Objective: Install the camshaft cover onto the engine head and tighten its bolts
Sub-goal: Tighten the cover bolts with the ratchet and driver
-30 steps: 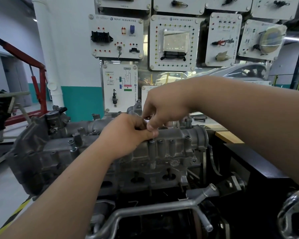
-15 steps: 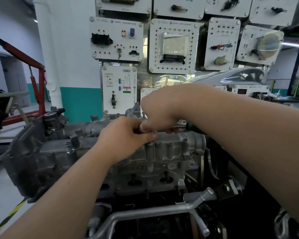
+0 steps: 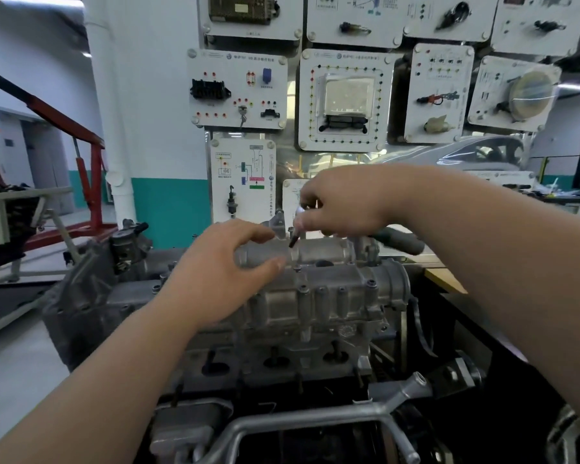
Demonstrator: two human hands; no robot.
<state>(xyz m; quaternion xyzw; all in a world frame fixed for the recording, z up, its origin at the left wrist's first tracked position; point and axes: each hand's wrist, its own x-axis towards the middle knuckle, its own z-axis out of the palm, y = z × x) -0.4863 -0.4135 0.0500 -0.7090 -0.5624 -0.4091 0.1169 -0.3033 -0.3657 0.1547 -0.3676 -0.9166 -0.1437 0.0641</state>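
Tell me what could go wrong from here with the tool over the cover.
The tool in the right hand has its dark tip tilted above the camshaft cover; seated crooked, it may slip off a bolt. The left hand is close beside that tip, so a slip could strike it.

Automotive training workshop. A bare engine (image 3: 315, 313) stands before white teaching boards (image 3: 345, 61) with car parts mounted on them: connectors, a control unit, a key switch and a lamp. A red hoist (image 3: 92, 155) stands on the grey floor at left, and a silver car (image 3: 466, 152) shows behind the boards.
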